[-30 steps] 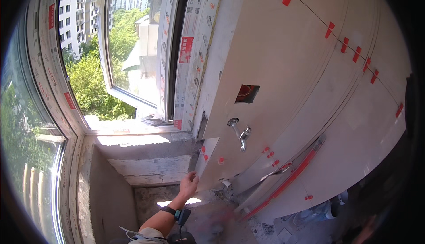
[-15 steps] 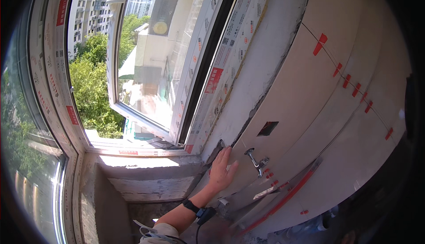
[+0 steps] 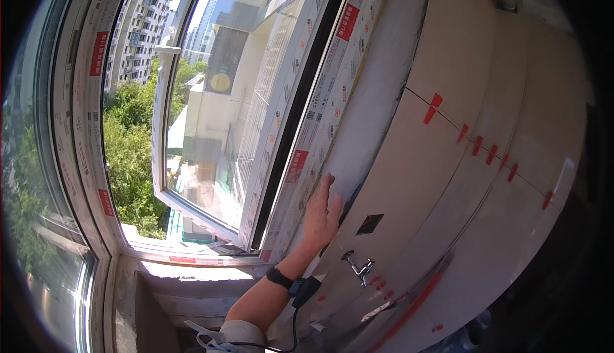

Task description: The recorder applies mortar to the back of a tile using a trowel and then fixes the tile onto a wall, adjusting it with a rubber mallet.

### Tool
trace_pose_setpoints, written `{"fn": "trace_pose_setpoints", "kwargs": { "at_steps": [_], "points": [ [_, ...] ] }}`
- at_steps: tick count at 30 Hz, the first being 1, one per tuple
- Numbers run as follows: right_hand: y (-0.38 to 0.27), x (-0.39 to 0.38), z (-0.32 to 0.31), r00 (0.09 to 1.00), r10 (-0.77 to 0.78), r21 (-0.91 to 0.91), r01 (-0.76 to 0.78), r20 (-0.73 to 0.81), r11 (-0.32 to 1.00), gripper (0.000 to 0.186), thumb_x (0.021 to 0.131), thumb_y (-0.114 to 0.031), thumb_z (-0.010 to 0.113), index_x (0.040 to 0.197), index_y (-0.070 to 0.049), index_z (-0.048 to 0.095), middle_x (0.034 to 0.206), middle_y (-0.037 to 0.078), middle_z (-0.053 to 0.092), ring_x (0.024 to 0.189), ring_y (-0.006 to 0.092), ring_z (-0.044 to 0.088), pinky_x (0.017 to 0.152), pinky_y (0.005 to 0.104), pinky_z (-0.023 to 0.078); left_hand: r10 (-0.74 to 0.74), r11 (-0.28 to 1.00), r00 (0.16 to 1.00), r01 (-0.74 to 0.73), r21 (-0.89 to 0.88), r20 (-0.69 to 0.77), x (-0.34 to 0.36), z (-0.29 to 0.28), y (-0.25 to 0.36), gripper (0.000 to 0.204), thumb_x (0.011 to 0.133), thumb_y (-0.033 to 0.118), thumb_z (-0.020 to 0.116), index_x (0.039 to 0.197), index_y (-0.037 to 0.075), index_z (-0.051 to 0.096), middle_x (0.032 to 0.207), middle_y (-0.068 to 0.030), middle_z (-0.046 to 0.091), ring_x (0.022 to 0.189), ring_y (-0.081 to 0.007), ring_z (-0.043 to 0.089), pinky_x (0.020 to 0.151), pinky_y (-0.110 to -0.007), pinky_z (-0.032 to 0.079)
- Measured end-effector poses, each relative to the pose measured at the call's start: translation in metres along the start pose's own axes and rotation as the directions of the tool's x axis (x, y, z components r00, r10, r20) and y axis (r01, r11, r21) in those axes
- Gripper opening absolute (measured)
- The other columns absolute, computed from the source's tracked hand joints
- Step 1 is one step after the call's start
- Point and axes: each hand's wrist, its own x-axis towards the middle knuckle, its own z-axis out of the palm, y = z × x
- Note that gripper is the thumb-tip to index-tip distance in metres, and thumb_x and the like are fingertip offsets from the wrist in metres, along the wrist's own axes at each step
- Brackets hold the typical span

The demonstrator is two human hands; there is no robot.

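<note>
My left hand (image 3: pixel 322 217) reaches up from the lower edge, its fingers stretched out and its thumb apart. It lies against the plastered strip (image 3: pixel 368 126) between the window frame (image 3: pixel 297 167) and the tiled wall (image 3: pixel 425 154), close to the tile edge. Nothing shows in its grasp. A black strap (image 3: pixel 279 279) with a small dark device (image 3: pixel 306 292) and a cable circles the wrist. Below and right of the hand are a square cut-out (image 3: pixel 369 224) in the tile and a chrome tap (image 3: pixel 359 268). My right hand is out of view.
Left of the hand, a window sash (image 3: pixel 211 129) stands ajar, with trees (image 3: pixel 131 161) outside. Red tile wedges (image 3: pixel 478 145) line the tile joints. A rough sill (image 3: pixel 192 273) runs under the window. A long red strip (image 3: pixel 416 305) lies along the lower wall.
My left hand has slid upward along the plaster strip, from beside the tap to above the square cut-out. The view has tilted, so the wall and tap sit lower and further left.
</note>
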Motion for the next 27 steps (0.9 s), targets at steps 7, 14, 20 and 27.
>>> {"fn": "trace_pose_setpoints", "kwargs": {
  "at_steps": [7, 14, 20, 27],
  "points": [
    [0.019, -0.017, 0.022, 0.984, 0.18, 0.297, -0.171, -0.001, 0.939, 0.02, 0.089, -0.018, 0.061, 0.1, -0.002, 0.064, 0.071, 0.004, 0.06, 0.058, 0.0153, 0.056, 0.052, 0.0323, 0.049, 0.012, 0.997, 0.979, 0.004, -0.076, 0.205, 0.071, 0.004, 0.008, 0.054, 0.097, 0.032, 0.042, 0.14, 0.001, 0.036, 0.127, -0.0234, 0.056, 0.116, -0.0381, 0.055, 0.1, -0.039, 0.04],
    [0.008, -0.036, 0.021, 0.988, 0.134, 0.14, -0.143, 0.074, 0.98, 0.018, 0.091, -0.021, 0.057, 0.089, -0.005, 0.064, 0.069, 0.003, 0.057, 0.056, 0.0135, 0.053, 0.052, 0.0303, 0.047, 0.149, 0.985, 0.977, -0.161, 0.066, 0.154, 0.075, -0.001, -0.002, 0.057, 0.097, 0.037, 0.042, 0.141, 0.002, 0.035, 0.132, -0.0237, 0.052, 0.122, -0.0381, 0.05, 0.102, -0.036, 0.038],
    [0.056, -0.016, 0.037, 0.973, 0.179, 0.223, -0.209, 0.149, 0.952, 0.017, 0.09, -0.021, 0.059, 0.089, -0.005, 0.064, 0.069, 0.003, 0.058, 0.056, 0.0133, 0.053, 0.052, 0.0309, 0.047, 0.166, 0.938, 0.923, -0.257, 0.235, 0.348, 0.087, 0.015, 0.004, 0.062, 0.099, 0.039, 0.038, 0.141, -0.006, 0.033, 0.147, -0.0262, 0.031, 0.136, -0.0384, 0.033, 0.11, -0.038, 0.027],
    [0.116, 0.012, 0.065, 0.951, 0.243, 0.307, -0.293, 0.192, 0.905, 0.016, 0.09, -0.021, 0.06, 0.09, -0.005, 0.064, 0.069, 0.003, 0.059, 0.057, 0.0134, 0.054, 0.052, 0.0313, 0.048, 0.149, 0.947, 0.901, -0.249, 0.203, 0.407, 0.082, 0.01, -0.007, 0.063, 0.098, 0.04, 0.037, 0.14, -0.006, 0.034, 0.148, -0.0272, 0.027, 0.136, -0.0405, 0.031, 0.11, -0.039, 0.027]
  ]
}}
